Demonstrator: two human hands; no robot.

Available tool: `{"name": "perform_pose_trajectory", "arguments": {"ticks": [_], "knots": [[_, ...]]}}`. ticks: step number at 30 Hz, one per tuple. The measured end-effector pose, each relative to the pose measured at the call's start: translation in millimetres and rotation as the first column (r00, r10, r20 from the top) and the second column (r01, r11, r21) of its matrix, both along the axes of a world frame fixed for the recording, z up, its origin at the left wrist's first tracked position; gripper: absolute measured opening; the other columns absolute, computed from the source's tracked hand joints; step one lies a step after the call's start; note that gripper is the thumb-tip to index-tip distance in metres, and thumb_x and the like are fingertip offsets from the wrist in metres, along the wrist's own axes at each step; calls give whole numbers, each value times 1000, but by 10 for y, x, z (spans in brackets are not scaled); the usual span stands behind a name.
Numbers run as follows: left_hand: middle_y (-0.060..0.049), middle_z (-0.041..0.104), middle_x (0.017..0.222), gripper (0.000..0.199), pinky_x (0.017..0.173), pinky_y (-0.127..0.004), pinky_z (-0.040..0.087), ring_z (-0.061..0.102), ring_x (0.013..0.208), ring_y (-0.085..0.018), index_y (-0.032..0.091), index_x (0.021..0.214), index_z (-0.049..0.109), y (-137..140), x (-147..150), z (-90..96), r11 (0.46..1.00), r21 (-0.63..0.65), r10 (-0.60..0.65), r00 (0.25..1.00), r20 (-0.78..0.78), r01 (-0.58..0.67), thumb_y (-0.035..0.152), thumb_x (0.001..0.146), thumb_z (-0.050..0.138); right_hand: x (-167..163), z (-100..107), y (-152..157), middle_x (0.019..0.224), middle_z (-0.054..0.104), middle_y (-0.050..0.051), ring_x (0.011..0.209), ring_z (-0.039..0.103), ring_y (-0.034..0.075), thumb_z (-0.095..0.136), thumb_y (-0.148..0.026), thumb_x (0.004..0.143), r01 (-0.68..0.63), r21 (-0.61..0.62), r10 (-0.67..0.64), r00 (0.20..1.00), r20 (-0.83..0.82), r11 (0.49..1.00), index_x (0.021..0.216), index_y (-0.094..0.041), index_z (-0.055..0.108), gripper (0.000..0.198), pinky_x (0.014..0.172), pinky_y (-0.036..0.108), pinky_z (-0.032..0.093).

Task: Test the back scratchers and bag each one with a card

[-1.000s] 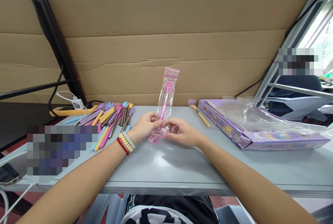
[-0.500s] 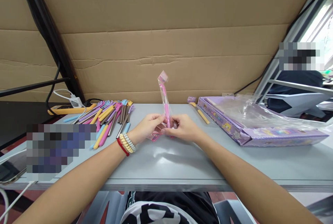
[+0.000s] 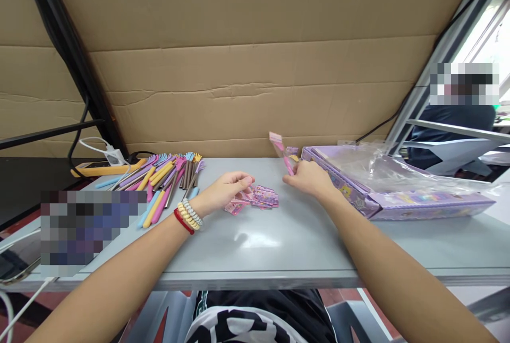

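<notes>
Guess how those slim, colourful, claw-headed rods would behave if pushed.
The rods would probably roll or slide, since their coloured handles look smooth and rounded. Lying crossed, they might tangle. Their straight, metallic-looking shafts suggest stiffness.

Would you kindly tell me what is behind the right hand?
Past the right hand and its pink packet, a purple label, a yellow piece and the purple box partly show; what the hand covers cannot be seen.

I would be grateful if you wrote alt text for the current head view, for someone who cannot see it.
A person's right hand holds a pink bagged back scratcher beside a purple printed box topped with clear plastic. The left hand is by a pile of pink printed packaging on a gray table, with colorful back scratchers heaped at left.
</notes>
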State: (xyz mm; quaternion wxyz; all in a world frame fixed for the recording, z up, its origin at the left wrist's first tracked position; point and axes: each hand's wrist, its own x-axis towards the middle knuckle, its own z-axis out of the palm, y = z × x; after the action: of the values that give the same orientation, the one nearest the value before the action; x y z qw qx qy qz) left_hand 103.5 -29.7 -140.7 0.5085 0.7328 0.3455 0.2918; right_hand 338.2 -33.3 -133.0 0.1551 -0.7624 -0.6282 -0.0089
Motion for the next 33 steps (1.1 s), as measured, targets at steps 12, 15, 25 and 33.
{"name": "perform_pose_trajectory", "arguments": {"ticks": [12,15,25,33], "knots": [[-5,63,81,41,50,-22,38,53,61,-11,14,99,62,35,-25,-39,992,115,-34,984,-176,54,49,81,52,256,-174,178,103,64,21,95,62,34,54,-40,72,80,-166,-54,986,156,983,98,-13,67,40,76,43,48],[-4,62,78,40,48,-22,37,49,56,-10,13,99,62,49,-28,-55,988,135,-49,981,-188,76,48,81,52,213,-184,201,101,65,19,95,63,34,53,-40,73,58,-175,-26,984,176,983,96,-14,67,37,77,44,48],[-1,56,67,35,44,-21,36,46,50,-9,14,96,62,-1,-15,-26,989,131,-41,976,-212,70,43,80,55,202,-231,236,112,60,22,105,58,37,41,-41,82,48,-242,-3,983,182,969,106,-13,66,44,84,50,43],[-2,60,71,35,45,-22,36,48,53,-11,14,98,63,20,-46,-4,978,201,-6,966,-258,60,43,80,53,197,-263,243,127,49,23,117,49,39,36,-59,83,68,-235,-19,978,206,970,111,-12,65,62,89,49,40]]}}
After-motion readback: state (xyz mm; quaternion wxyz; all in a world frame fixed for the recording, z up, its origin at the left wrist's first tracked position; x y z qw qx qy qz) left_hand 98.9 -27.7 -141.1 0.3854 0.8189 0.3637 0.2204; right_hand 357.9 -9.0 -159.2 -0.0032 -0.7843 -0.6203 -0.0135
